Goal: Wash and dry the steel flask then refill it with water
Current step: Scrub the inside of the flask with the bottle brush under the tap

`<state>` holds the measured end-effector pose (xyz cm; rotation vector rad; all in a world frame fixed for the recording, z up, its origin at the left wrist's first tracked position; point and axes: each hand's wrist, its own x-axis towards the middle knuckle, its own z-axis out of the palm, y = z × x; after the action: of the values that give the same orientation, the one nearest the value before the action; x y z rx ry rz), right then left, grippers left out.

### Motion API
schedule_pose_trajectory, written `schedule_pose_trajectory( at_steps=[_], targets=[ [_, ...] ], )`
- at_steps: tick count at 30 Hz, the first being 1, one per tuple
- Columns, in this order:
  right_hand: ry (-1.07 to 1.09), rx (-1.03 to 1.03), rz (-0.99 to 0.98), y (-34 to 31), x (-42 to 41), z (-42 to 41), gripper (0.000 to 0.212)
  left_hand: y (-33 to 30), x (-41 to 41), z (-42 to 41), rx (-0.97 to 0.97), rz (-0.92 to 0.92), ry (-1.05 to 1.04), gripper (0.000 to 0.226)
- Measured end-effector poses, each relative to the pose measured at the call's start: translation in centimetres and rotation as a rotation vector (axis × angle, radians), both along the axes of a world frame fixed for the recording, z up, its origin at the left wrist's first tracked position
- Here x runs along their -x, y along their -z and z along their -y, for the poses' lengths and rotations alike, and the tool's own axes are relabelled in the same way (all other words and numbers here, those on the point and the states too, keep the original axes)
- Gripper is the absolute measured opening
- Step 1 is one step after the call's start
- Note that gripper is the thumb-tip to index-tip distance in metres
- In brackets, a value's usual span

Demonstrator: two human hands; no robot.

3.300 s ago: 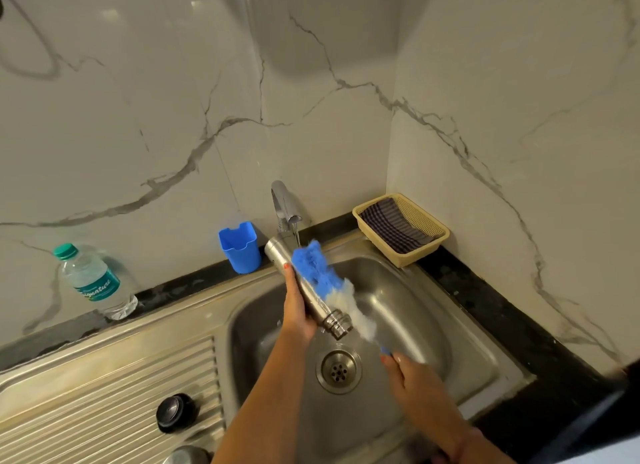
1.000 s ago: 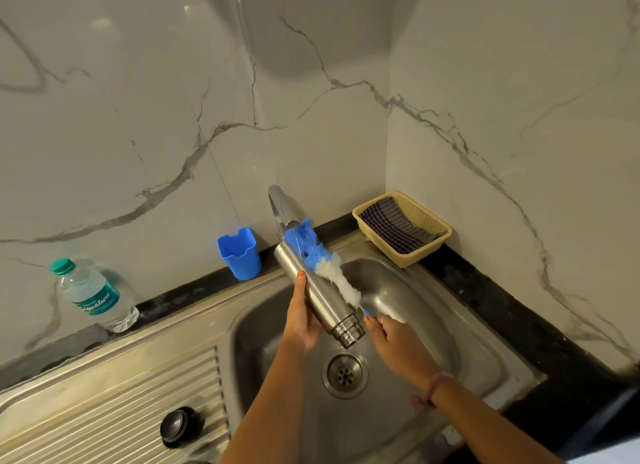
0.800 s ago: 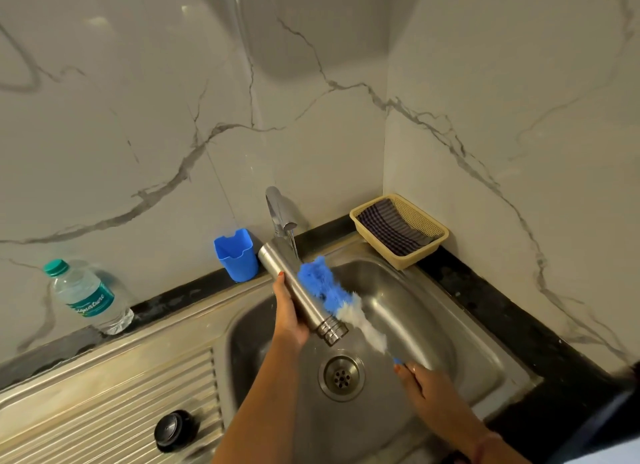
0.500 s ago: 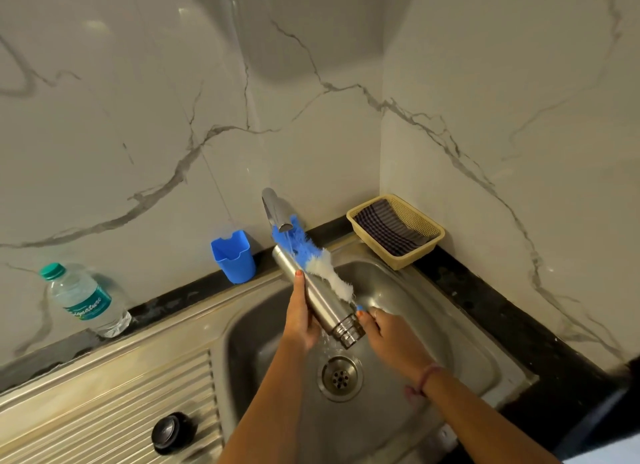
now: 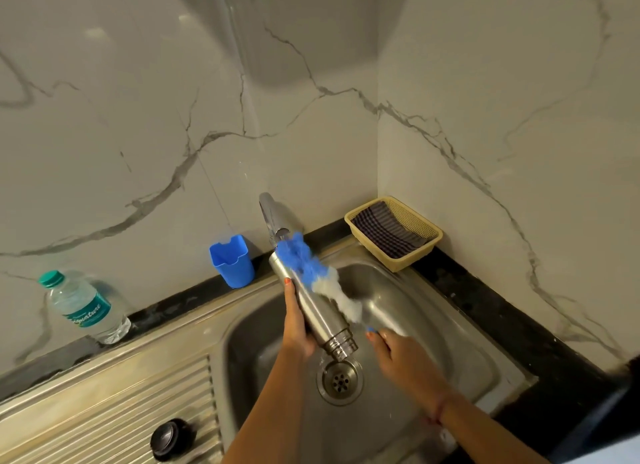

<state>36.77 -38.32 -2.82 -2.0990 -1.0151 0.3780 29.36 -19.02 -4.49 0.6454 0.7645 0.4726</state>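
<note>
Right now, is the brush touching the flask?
Touching. The head view shows the brush bristles pressed along the side of the flask, with no gap between them.

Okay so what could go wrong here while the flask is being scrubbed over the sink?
1. The tilted, wet steel flask is held by the left hand alone, while the right hand works the blue-and-white bottle brush along it; the grip could slip and drop it into the steel sink.
2. Its open mouth points down at the drain, so nothing is filling it.
3. Brushing may splash the cloth in the yellow basket.
</note>
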Motion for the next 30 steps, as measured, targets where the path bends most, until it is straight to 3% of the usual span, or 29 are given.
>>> schedule_pose_trajectory(
  at_steps=[4,8,11,17,20,27,30],
  targets=[
    [-0.008,-0.009,-0.007,-0.9,-1.0,-2.5,0.04,0.2,-0.1,0.0,-0.038,-0.043,-0.013,0.079],
    [-0.061,0.004,0.037,1.6,0.7,2.7,0.033,0.1,0.6,-1.0,-0.034,0.007,-0.063,0.048],
    [-0.071,0.049,-0.045,2.8,1.5,5.7,0.043,0.4,0.6,-1.2,-0.083,-0.005,-0.079,0.025],
    [-0.033,0.042,0.072,-0.4,-0.4,-1.0,0.031,0.5,0.0,0.9,-0.061,-0.037,0.024,0.067],
    [-0.022,0.037,0.074,-0.7,-1.5,-2.4,0.029,0.3,-0.2,1.1,-0.056,-0.077,-0.025,0.066],
    [-0.044,0.061,-0.018,4.0,0.6,5.2,0.037,0.6,0.1,-0.8,-0.05,-0.016,-0.102,0.087],
    [-0.06,0.038,0.001,2.7,-0.5,3.0,0.033,0.6,0.0,-0.5,-0.046,0.047,-0.081,0.084]
  ],
)
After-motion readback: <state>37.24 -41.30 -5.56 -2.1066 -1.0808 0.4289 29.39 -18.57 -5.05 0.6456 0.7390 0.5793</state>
